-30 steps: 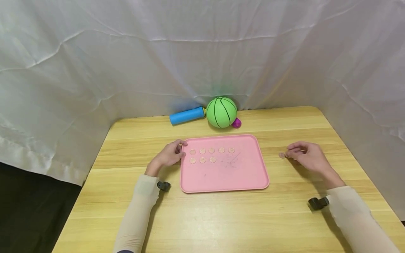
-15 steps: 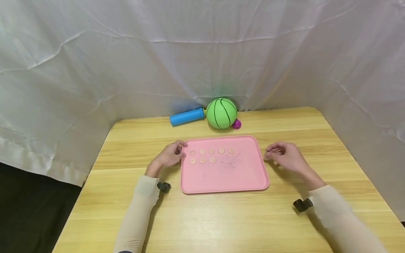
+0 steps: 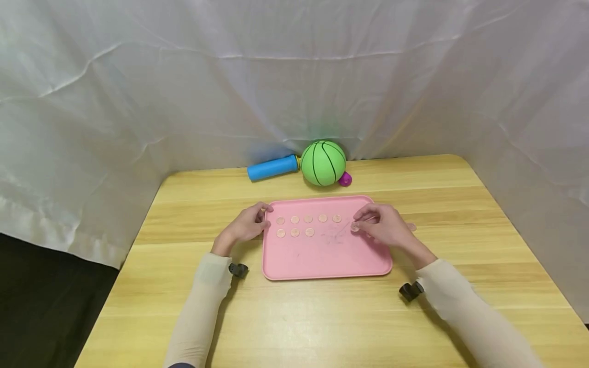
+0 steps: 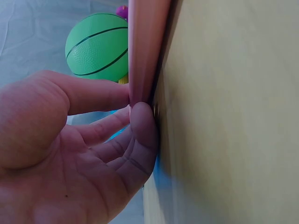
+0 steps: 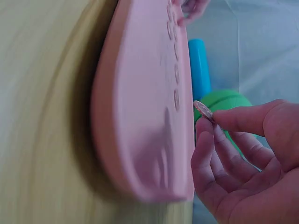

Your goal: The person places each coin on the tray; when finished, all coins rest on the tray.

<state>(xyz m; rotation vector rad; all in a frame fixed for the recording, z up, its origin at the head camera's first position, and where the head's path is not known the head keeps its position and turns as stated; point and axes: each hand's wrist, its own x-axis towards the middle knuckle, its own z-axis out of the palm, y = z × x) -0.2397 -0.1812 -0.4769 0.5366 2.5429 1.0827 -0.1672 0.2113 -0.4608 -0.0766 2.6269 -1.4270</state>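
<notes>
My left hand (image 3: 248, 223) pinches the left rim of a pink tray (image 3: 322, 263) near its far corner. In the left wrist view, the thumb lies on the tray's rim (image 4: 145, 51) and a curled finger is against its outer side. Over the tray's right part, my right hand (image 3: 384, 225) pinches a small copper-coloured coin (image 5: 203, 110) between thumb and fingertip. Several like coins (image 3: 337, 218) lie flat on the tray, in a far row and a shorter nearer row. Another coin (image 3: 411, 226) lies on the table beyond the right wrist, partly covered.
Behind the tray stand a green ball (image 3: 323, 163) with black lines, a blue cylindrical pump (image 3: 273, 167) and a small purple object (image 3: 345, 179). The wooden table (image 3: 294, 322) meets a pale grey curtain (image 3: 276, 92) at the back and sides.
My right hand has moved left from the table to above the tray, carrying the pinched coin. The left hand has stayed on the tray's rim.
</notes>
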